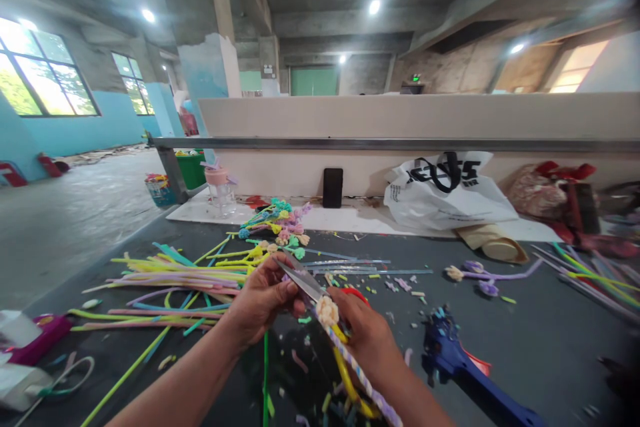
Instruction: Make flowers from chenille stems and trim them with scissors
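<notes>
In the head view, a bare concrete hall with blue-painted walls surrounds a dark desk (565,333) strewn with clippings. Coloured fuzzy stems (175,279) lie left, a blue glue gun (467,370) right. The right hand (369,333) has its grip closed round scissors (306,280), just behind a cream flower (327,311) on a twisted stem; the left hand (267,300) pinches a partly hidden lilac piece (286,277) beside the blades.

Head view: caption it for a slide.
Right hand holds scissors beside the left hand, above a dark table strewn with clippings.
</notes>
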{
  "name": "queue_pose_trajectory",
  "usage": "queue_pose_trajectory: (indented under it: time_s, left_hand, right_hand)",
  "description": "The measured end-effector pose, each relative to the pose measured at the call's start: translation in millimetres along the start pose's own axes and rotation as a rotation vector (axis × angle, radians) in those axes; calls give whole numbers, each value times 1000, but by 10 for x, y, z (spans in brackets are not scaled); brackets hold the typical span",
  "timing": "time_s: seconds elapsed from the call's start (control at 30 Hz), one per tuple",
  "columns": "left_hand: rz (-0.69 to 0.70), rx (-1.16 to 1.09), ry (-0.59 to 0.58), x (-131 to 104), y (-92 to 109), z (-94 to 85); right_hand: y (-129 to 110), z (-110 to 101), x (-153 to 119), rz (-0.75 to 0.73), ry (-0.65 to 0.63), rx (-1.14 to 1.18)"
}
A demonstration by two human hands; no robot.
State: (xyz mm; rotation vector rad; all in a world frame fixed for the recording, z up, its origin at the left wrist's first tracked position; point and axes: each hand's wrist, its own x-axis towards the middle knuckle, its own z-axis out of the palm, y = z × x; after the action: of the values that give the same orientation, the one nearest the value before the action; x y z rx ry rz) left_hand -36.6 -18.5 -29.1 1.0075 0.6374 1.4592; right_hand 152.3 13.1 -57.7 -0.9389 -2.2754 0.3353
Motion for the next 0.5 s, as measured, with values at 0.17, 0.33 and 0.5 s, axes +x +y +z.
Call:
queue_pose_trajectory:
  time_s: [0.17,0.33,0.5]
  left_hand:
    - [-11,11,10,-19,46,59]
    - [-19,23,28,-6,56,54]
    - [-44,23,84,22,37,22]
  right_hand:
    - [-50,23,-27,1,-38,138]
    - [-164,14,6,135,-25,262]
    - [-65,30,84,311,160,475]
